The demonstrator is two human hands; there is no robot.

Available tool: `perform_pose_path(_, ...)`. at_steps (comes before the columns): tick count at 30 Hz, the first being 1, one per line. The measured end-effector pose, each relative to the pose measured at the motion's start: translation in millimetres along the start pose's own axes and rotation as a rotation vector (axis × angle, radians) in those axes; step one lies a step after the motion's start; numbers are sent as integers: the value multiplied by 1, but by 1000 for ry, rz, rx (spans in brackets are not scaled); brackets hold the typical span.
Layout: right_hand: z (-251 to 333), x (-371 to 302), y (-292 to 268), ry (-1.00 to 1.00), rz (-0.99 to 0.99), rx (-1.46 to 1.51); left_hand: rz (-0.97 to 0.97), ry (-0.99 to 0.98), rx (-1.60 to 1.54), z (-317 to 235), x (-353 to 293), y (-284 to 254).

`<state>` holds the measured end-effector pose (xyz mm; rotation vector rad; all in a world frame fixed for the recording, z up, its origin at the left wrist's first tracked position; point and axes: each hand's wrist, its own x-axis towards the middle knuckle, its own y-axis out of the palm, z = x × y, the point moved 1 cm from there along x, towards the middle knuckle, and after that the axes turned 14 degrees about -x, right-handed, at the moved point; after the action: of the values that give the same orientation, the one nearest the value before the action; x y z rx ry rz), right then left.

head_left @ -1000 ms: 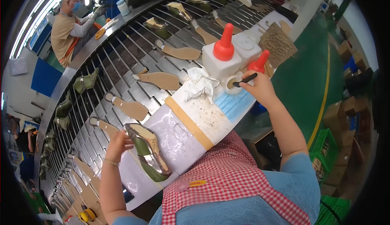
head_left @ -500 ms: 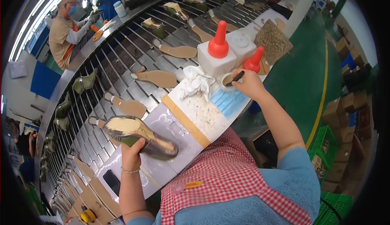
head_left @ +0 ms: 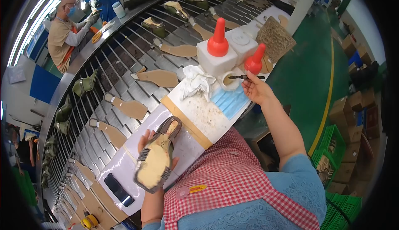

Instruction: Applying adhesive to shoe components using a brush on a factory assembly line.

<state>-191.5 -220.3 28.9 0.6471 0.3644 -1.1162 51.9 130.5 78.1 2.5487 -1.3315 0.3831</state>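
Over the work board (head_left: 212,113), the lasted shoe (head_left: 154,165) is held sole-up, gripped from beneath by the left hand (head_left: 154,196). At the mouth of the open jar (head_left: 235,86), the right hand (head_left: 257,89) pinches the brush (head_left: 239,77). Apparent step: loading the brush. Next move calls for drawing it clear.

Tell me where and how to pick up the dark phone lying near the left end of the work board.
Pinch the phone across its long edges, near the middle, coming from above and the left. It lies flat, so its edges probably give the surest hold; the upturned shoe to its right would likely crowd the fingers there.
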Motion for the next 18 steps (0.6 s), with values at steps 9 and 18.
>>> perform_pose_path(9, 19, -61, 26, -181, 249, 200, -220, -159, 34, -8, -20, 56)
perform_pose_path(18, -35, -188, 145, -442, 659, -397, -327, -162, -284, 38, -49, 51)
